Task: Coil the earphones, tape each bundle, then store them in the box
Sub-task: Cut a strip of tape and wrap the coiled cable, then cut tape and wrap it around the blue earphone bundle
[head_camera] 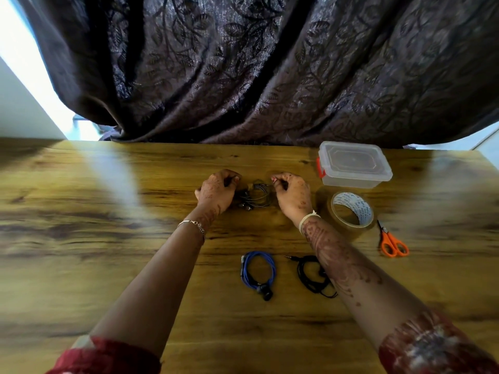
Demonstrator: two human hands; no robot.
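A coiled grey earphone bundle (pixel 256 197) lies on the wooden table (pixel 108 238) between my two hands. My left hand (pixel 217 191) has its fingers curled on the bundle's left side. My right hand (pixel 291 193) pinches at its right side; whether it holds the cord or a bit of tape is unclear. Closer to me lie a blue coiled earphone bundle (pixel 258 273) and a black coiled earphone bundle (pixel 313 276), the black one partly under my right forearm. A clear plastic box (pixel 353 164) with its lid on and an orange clasp stands at the back right.
A roll of brown packing tape (pixel 351 214) stands to the right of my right hand. Orange-handled scissors (pixel 391 242) lie further right. A dark patterned curtain (pixel 256 63) hangs behind the table's far edge.
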